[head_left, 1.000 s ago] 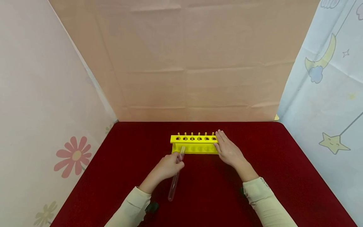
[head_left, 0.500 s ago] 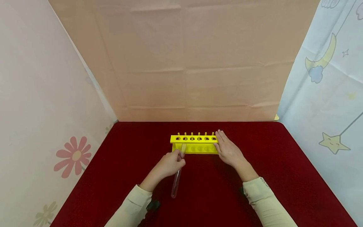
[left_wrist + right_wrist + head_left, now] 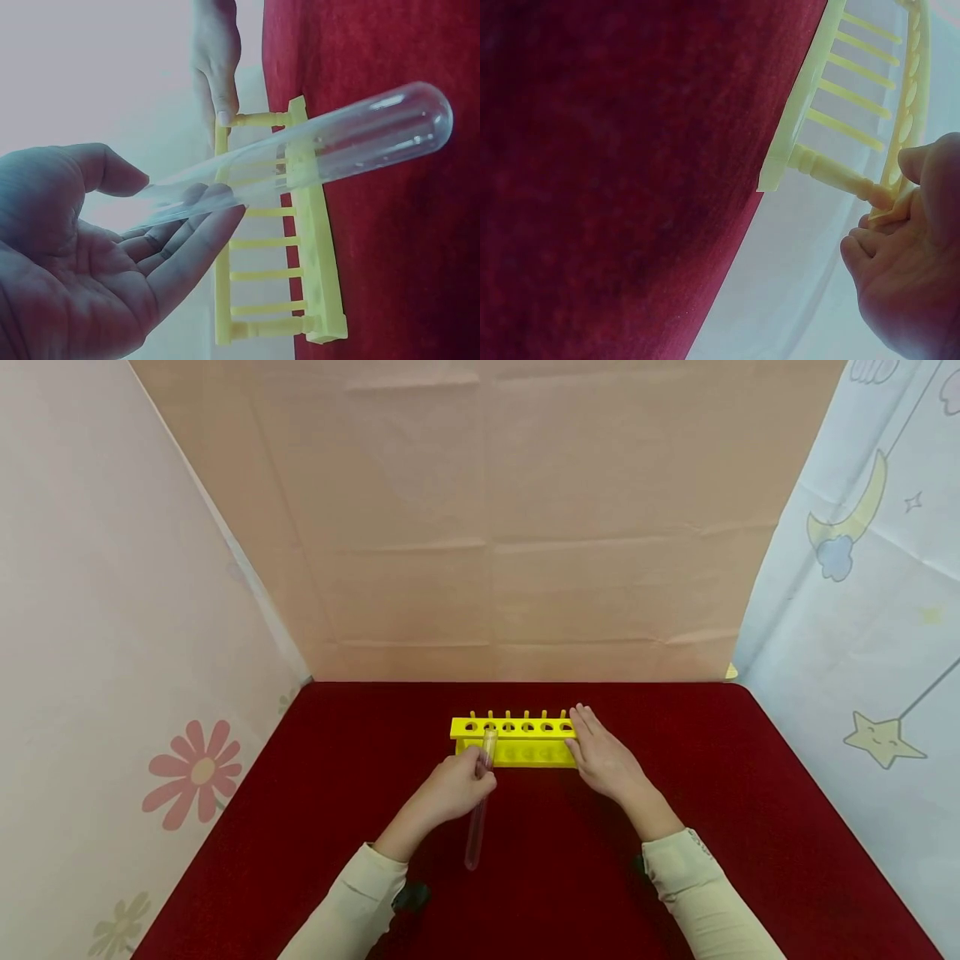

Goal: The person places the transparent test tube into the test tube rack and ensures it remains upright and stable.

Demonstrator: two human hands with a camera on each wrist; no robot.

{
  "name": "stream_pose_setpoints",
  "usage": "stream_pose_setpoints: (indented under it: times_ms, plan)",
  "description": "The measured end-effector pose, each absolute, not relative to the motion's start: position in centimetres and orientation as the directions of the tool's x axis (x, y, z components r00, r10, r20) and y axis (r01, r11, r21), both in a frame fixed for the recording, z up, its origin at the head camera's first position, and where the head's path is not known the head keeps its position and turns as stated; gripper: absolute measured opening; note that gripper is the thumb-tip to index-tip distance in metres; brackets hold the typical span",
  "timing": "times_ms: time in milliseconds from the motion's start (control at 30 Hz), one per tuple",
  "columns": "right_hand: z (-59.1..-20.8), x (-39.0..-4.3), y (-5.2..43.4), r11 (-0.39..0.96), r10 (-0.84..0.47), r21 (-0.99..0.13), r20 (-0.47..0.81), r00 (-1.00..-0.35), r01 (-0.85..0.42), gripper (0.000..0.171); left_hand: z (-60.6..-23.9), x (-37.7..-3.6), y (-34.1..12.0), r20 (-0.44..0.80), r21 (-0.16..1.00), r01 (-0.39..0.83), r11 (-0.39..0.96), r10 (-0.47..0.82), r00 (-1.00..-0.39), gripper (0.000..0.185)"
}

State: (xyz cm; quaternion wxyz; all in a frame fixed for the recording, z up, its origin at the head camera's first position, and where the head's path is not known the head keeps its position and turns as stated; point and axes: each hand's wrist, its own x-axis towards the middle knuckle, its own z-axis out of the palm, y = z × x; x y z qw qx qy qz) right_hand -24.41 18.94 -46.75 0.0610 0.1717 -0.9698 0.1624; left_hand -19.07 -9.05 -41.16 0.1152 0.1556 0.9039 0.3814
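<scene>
A yellow test-tube rack (image 3: pixel 513 740) with a row of holes stands on the red tabletop (image 3: pixel 712 827). My left hand (image 3: pixel 480 772) pinches a clear, empty test tube (image 3: pixel 478 810) between thumb and fingers. The tube is tilted, its open end over the rack's front left and its round end toward me. In the left wrist view the tube (image 3: pixel 337 146) crosses in front of the rack (image 3: pixel 319 247), held by my left hand (image 3: pixel 180 199). My right hand (image 3: pixel 581 735) holds the rack's right end. In the right wrist view my right hand (image 3: pixel 900 202) pinches the rack's (image 3: pixel 810 127) top plate.
Paper walls close in the table: beige at the back (image 3: pixel 495 527), pink with flowers on the left (image 3: pixel 112 652), pale blue with a moon and stars on the right (image 3: pixel 870 610). Red cloth stretches to both sides of the rack.
My left hand has moved up and right toward the rack. The tube now stands steeper, with its open end over the rack's front. The right hand has not moved.
</scene>
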Motion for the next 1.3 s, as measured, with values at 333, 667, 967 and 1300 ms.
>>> stream_pose_setpoints:
  times_ms: [333,667,967,1300]
  plan:
    - [-46.7,-24.4,18.9,0.888,-0.318,-0.294,0.167,-0.933,-0.355,0.061,-41.2,-19.5,-8.6,0.010,0.748,0.234,0.621,0.343,-0.939,0.025]
    - [-46.6,-24.4,18.9,0.888,-0.313,-0.300,0.161,-0.936,-0.349,0.061,-40.7,-20.0,-8.5,0.103,0.772,0.279,0.571,0.321,-0.942,0.025]
    - [-46.6,-24.4,18.9,0.888,-0.311,-0.304,0.157,-0.937,-0.346,0.061,-40.6,-20.4,-8.0,0.157,0.772,0.309,0.555,0.305,-0.939,0.024]
    - [-46.7,-24.4,19.0,0.882,-0.326,-0.292,0.186,-0.927,-0.369,0.060,-40.3,-20.8,-7.5,0.179,0.783,0.341,0.521,0.335,-0.925,0.026]
